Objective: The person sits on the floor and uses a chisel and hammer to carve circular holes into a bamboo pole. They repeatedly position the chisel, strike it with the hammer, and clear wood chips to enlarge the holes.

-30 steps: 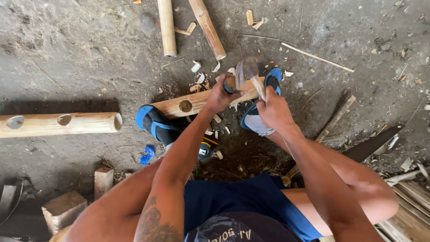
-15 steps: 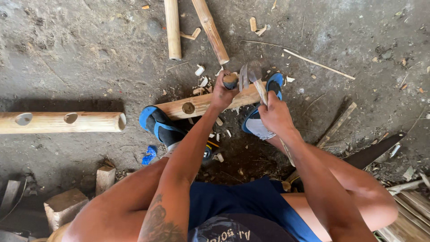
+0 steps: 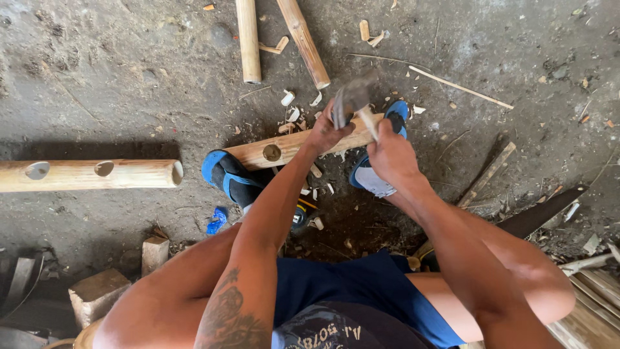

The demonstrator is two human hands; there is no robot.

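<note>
1. We are gripping a hammer (image 3: 354, 98) with our right hand (image 3: 392, 150), fingers clenched around its pale handle just below the metal head, which is blurred.
2. Our left hand (image 3: 328, 131) is closing on something small at the top of the bamboo pole (image 3: 294, 145); the thing itself is hidden by the fingers and the hammer head, so we cannot tell what it is.
3. The bamboo pole is lying on the dirt floor (image 3: 103, 71) between our feet, with a round hole (image 3: 272, 152) showing on its upper side. The left shoe (image 3: 229, 176) is pressing against its near end, and the right shoe (image 3: 381, 145) is sitting beside its far end.
4. Pale wood chips (image 3: 292, 113) are lying scattered around the pole.
5. A longer bamboo pole with two holes (image 3: 90, 174) is lying well apart to the left; two plain poles (image 3: 274, 35) are resting farther ahead.
6. Wooden blocks (image 3: 97, 294) are sitting near our left knee.
</note>
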